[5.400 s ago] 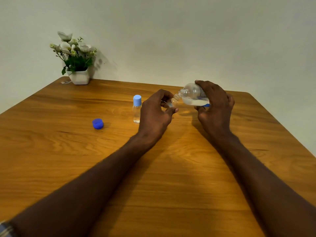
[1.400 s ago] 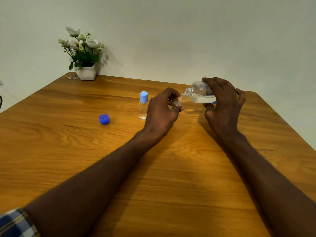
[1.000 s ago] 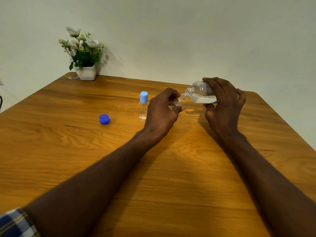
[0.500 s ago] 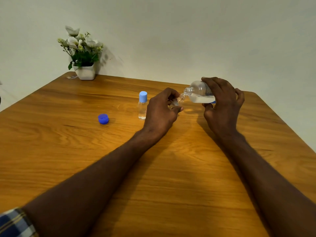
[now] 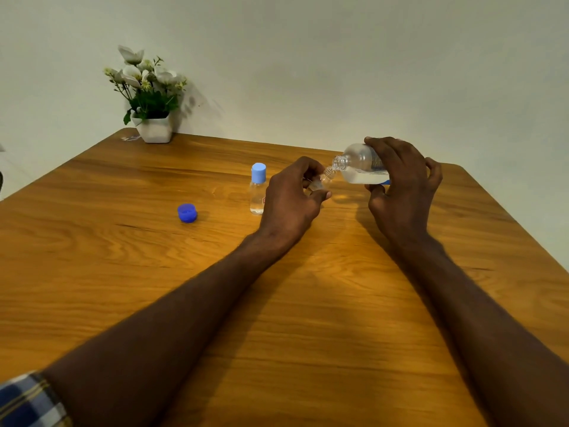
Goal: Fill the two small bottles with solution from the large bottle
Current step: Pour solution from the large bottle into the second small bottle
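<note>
— Clear plastic is all that shows between the left hand [image 5: 292, 195] fingers [image 5: 320, 195]: they curl round the open small bottle [image 5: 321, 181], which leans toward the right of the frame, its threaded neck poking out.

— And the other hand?

— The right hand [image 5: 400, 183] wraps the large bottle [image 5: 360, 167] from above, thumb under it, tipped nearly flat. Its mouth sits just above the small neck, the two touching or all but; I cannot tell if solution is running.

— So how should the pour go?

— I'd judge slowly. The liquid lies low along the big bottle's belly, so a small extra tilt should start a thin stream. Keep the mouths lined up and the small bottle steady, then level off before it brims.

— The rest?

— Left of the hands a capped small bottle [image 5: 258, 189] stands upright on the counter [image 5: 277, 303], seemingly filled already. Further left lies a dark blue cap [image 5: 187, 212]; a flower pot [image 5: 152, 118] sits upper left.
</note>
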`<act>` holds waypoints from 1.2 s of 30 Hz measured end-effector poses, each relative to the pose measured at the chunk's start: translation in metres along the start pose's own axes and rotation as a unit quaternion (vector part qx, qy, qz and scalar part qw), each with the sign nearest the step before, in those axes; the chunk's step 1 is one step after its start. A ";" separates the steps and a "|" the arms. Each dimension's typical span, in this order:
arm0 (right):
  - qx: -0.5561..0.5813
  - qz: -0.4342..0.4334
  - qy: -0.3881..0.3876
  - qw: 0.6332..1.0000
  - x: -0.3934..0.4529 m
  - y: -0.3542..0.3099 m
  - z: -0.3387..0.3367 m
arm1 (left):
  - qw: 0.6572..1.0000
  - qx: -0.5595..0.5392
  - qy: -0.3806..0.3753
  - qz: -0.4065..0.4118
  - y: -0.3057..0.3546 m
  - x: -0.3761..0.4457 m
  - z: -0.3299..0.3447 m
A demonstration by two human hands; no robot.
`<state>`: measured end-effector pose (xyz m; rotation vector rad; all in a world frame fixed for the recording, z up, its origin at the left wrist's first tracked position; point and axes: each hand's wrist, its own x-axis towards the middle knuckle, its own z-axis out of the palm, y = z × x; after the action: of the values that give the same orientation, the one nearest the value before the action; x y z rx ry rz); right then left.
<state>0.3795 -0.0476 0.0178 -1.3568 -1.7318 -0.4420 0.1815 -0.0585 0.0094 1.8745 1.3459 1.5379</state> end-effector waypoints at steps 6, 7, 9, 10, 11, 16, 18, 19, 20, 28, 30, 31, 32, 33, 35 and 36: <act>0.004 0.002 -0.006 1.000 -0.001 0.000 0.000 | 1.000 0.001 -0.001 -0.003 0.001 0.000 -0.001; 0.005 0.001 -0.005 1.000 -0.001 0.001 0.000 | 1.000 0.001 -0.002 -0.004 0.002 0.000 -0.001; 0.007 -0.001 -0.004 1.000 -0.001 0.001 0.000 | 1.000 0.002 -0.003 -0.003 0.002 0.000 -0.001; 0.007 -0.002 -0.003 1.000 -0.001 0.001 0.000 | 1.000 0.003 -0.003 -0.003 0.002 0.000 0.000; 0.006 -0.003 -0.002 1.000 -0.001 0.001 0.000 | 1.000 0.004 -0.003 -0.003 0.002 0.000 0.000; 0.008 -0.001 -0.002 1.000 -0.001 0.002 0.000 | 1.000 0.003 -0.002 -0.005 0.002 0.000 0.001; 0.006 -0.003 -0.002 1.000 -0.001 0.002 0.000 | 1.000 0.002 -0.002 -0.004 0.002 0.000 0.001; 0.005 -0.003 -0.003 1.000 -0.001 0.002 -0.001 | 1.000 0.000 -0.002 -0.005 0.002 0.000 0.001; 0.005 -0.003 -0.003 1.000 -0.001 0.002 -0.001 | 1.000 -0.002 -0.003 -0.007 0.002 0.000 0.001; 0.010 -0.003 -0.008 1.000 -0.001 0.001 -0.002 | 1.000 -0.006 -0.008 -0.011 0.004 -0.001 -0.001; 0.009 -0.002 -0.010 1.000 -0.001 0.001 -0.002 | 1.000 -0.006 -0.009 -0.012 0.003 0.000 -0.001; 0.009 -0.002 -0.011 1.000 -0.001 0.001 -0.001 | 1.000 -0.005 -0.009 -0.012 0.003 0.000 -0.001; 0.008 -0.002 -0.011 1.000 -0.001 0.001 -0.001 | 1.000 -0.005 -0.009 -0.012 0.003 0.000 -0.001; 0.008 -0.001 -0.011 1.000 -0.001 0.001 -0.001 | 1.000 -0.004 -0.008 -0.011 0.003 0.000 -0.001; 0.008 -0.001 -0.009 1.000 0.000 0.001 -0.001 | 1.000 -0.002 -0.006 -0.008 0.002 0.000 -0.001; 0.008 -0.002 -0.007 1.000 0.000 0.001 -0.001 | 1.000 -0.002 -0.005 -0.007 0.002 0.000 -0.001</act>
<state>0.3808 -0.0480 0.0175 -1.3494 -1.7467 -0.4209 0.1816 -0.0596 0.0113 1.8636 1.3478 1.5199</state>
